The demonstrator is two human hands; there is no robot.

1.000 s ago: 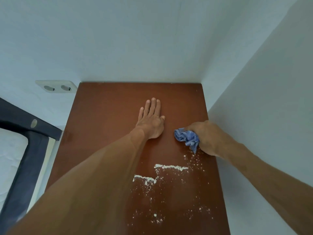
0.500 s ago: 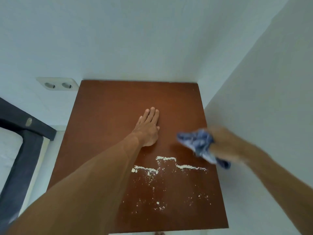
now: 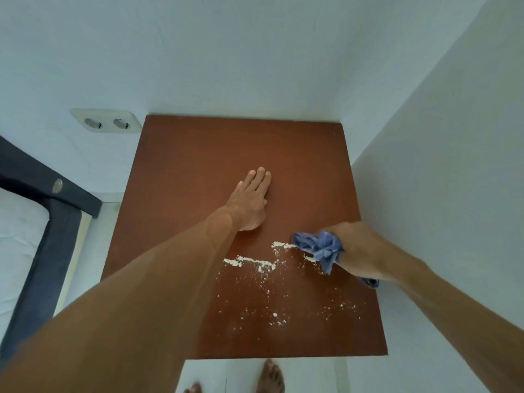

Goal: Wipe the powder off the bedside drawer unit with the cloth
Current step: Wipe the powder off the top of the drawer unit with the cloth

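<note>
The bedside drawer unit [image 3: 198,154] has a reddish-brown top seen from above. White powder [image 3: 256,262] lies in short ridges across its middle, with loose specks scattered toward the front edge. My left hand [image 3: 251,202] rests flat on the top, fingers together and pointing away, just beyond the powder. My right hand [image 3: 360,251] grips a crumpled blue cloth [image 3: 320,248] near the right edge; the cloth touches the right end of the powder ridge. A corner of cloth sticks out under my wrist.
White walls close in behind and on the right of the unit. A double wall socket [image 3: 106,124] sits at the left rear. A dark bed frame [image 3: 42,222] with a white mattress stands to the left. My bare feet [image 3: 270,378] show below the front edge.
My right hand with the cloth has come down and toward me along the right side, onto the powder ridge. The view has pulled back, showing the front edge and my feet.
</note>
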